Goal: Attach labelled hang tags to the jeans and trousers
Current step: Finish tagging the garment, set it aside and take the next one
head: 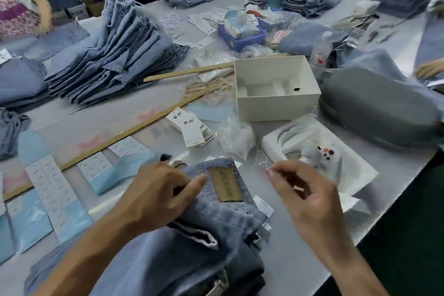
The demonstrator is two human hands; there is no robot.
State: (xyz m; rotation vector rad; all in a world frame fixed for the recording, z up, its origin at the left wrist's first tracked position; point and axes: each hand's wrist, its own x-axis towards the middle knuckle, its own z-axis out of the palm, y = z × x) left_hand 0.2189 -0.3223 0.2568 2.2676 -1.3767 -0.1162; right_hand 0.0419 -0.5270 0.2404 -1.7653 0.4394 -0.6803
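A pair of blue jeans [216, 228] lies folded at the near edge of the table, its brown waistband patch [225, 184] facing up. My left hand [158, 194] grips the waistband just left of the patch. To the right of the patch, my right hand [305, 197] pinches a thin white string [260, 163] at its fingertips. White hang tags [263, 206] peek out from under the jeans' right side. A small stack of hang tags [189, 128] with black writing lies farther back on the table.
Label sheets on blue backing [51, 190] lie at the left beside a long wooden ruler [115, 139]. An open white box [276, 89], its lid tray [319, 149], a plastic bag [234, 137] and stacks of jeans [113, 55] fill the table. Other people work at the far and side edges.
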